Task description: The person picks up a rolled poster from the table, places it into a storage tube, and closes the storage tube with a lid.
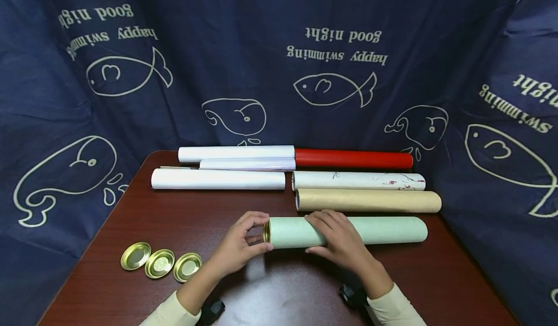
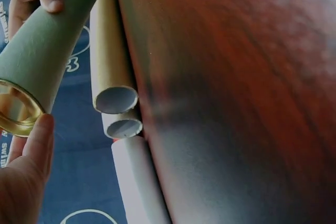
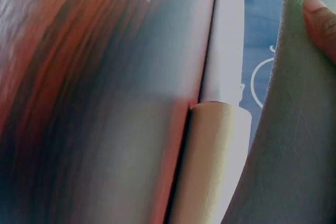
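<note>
The green tube (image 1: 392, 231) lies crosswise in front of the person, on the near side of the tan tube (image 1: 370, 201); whether its underside touches the tabletop (image 1: 196, 219) I cannot tell; a gold cap (image 1: 267, 232) sits at its left end, and the left hand (image 1: 239, 241) pinches that cap, its grip only as wide as the rim, thumb below and fingers above; the right hand (image 1: 340, 236) has its grip curved over the tube's middle, thumb on the near side; behind the tan tube come a patterned white tube (image 1: 357, 181) and a red tube (image 1: 353, 158); three plain white tubes (image 1: 218, 178) lie to their left; three loose gold caps (image 1: 159, 263) rest at the left in a slanting row; dark blue cloth (image 1: 244, 64) hangs behind.
</note>
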`<state>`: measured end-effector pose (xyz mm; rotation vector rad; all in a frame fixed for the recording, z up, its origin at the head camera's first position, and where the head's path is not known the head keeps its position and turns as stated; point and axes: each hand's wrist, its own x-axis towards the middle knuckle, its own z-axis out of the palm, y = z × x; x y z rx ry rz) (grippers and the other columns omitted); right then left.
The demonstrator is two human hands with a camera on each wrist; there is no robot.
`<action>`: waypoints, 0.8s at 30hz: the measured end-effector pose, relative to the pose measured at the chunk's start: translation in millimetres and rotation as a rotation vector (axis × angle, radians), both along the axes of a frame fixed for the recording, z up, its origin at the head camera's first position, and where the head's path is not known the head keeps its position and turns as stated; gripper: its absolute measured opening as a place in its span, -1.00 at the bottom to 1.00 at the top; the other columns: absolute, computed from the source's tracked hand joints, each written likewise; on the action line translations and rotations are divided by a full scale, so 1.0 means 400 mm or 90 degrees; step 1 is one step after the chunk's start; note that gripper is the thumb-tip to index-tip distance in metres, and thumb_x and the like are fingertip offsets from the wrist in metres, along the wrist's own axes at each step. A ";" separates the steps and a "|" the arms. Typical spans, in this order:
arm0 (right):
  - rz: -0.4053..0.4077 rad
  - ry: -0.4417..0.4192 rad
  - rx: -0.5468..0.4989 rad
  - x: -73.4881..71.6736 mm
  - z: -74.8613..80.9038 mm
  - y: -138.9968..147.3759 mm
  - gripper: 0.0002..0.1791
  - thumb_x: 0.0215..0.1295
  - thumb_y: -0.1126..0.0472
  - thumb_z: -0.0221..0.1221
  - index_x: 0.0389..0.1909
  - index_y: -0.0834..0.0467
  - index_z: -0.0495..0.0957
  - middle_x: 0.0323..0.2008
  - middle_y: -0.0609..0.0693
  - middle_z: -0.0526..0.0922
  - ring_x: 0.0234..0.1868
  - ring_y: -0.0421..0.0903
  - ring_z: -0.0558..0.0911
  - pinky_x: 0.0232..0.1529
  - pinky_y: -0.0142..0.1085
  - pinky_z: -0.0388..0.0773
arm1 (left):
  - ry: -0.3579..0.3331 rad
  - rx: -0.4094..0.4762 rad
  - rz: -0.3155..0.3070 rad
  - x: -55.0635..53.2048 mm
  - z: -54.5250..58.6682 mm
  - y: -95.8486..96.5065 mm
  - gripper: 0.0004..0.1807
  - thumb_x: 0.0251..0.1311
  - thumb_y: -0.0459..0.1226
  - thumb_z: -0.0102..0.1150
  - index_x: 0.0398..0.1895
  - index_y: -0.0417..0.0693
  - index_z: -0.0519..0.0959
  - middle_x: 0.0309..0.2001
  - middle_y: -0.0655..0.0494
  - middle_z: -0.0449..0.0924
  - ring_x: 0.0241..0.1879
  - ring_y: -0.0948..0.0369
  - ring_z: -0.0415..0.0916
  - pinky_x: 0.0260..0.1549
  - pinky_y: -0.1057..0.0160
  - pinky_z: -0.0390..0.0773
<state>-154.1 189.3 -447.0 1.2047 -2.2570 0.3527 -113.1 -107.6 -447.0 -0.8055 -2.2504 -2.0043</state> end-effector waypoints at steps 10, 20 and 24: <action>-0.020 -0.026 0.077 -0.026 -0.025 0.075 -0.10 -0.15 -0.17 0.50 0.22 0.19 0.48 0.03 0.09 0.60 0.05 0.12 0.55 0.07 0.04 0.48 | 0.052 -0.268 0.032 -0.033 0.017 -0.050 -0.46 0.17 -0.19 0.42 0.20 -0.06 0.49 0.18 0.07 0.46 0.17 -0.01 0.44 0.02 -0.15 0.51; -0.081 -0.030 0.139 -0.067 -0.035 0.162 -0.10 -0.21 -0.04 0.59 0.20 0.23 0.48 0.04 0.14 0.60 0.05 0.18 0.56 0.05 0.10 0.48 | -0.070 -0.317 0.102 -0.098 0.087 -0.226 -0.55 0.16 -0.14 0.41 0.09 -0.10 0.58 0.12 -0.04 0.55 0.18 -0.09 0.43 0.15 -0.20 0.38; -0.089 -0.054 0.144 -0.088 -0.037 0.160 -0.13 -0.15 0.03 0.58 0.23 0.22 0.46 0.06 0.14 0.58 0.08 0.17 0.53 0.06 0.12 0.47 | -0.144 -0.319 0.134 -0.140 0.114 -0.291 -0.55 0.22 -0.13 0.35 0.11 -0.14 0.56 0.15 -0.10 0.53 0.19 -0.05 0.40 0.16 -0.13 0.37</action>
